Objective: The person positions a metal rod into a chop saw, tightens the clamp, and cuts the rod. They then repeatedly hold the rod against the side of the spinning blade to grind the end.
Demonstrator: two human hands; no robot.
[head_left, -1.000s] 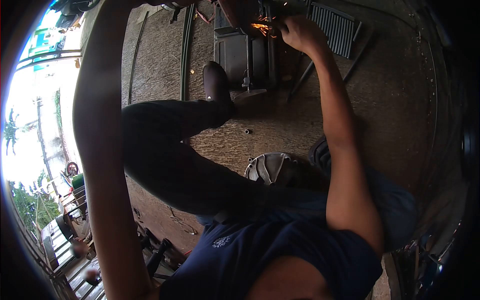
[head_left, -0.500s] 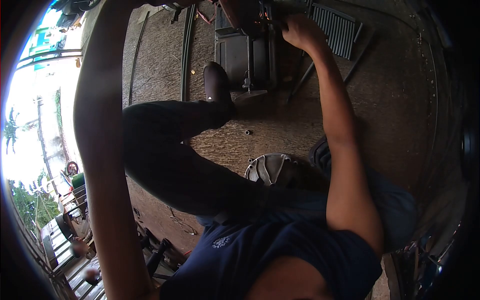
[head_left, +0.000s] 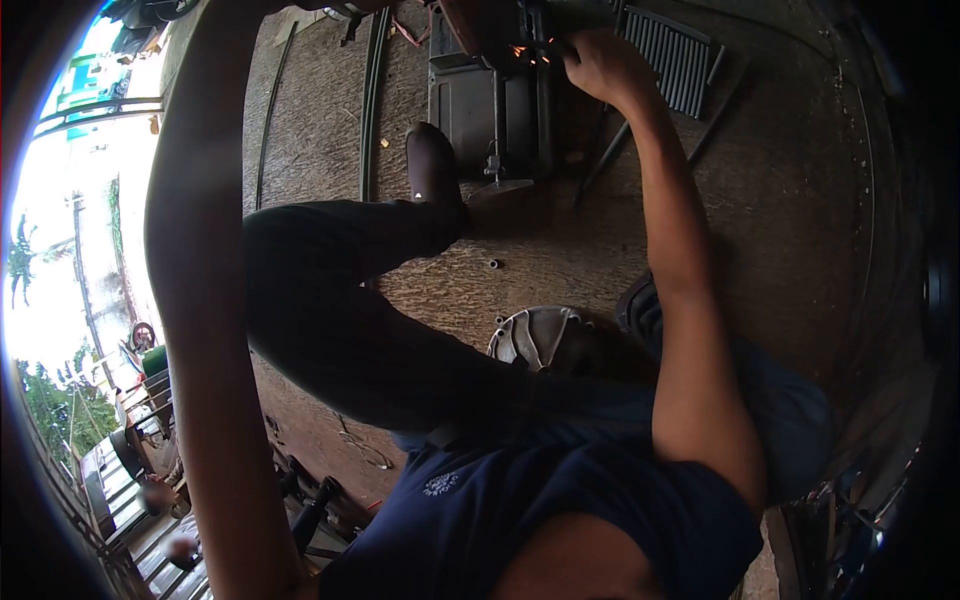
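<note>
My right hand is closed on the end of a dark metal bar at the cut-off saw. Orange sparks glow beside the bar, below the saw's reddish guard. The saw's dark base lies flat on the floor, with a vise screw running along it. My left arm stretches up the left side. Its hand lies mostly beyond the top edge, so its fingers and anything in them are hidden.
Long thin metal bars lie on the worn floor left of the saw. A slatted metal grille is at the right. A round metal casing sits by my leg, near a small ring. My shoe is close to the saw base.
The sparks are brighter and more numerous. Both arms have stayed almost in place, and the right hand keeps its hold at the saw.
</note>
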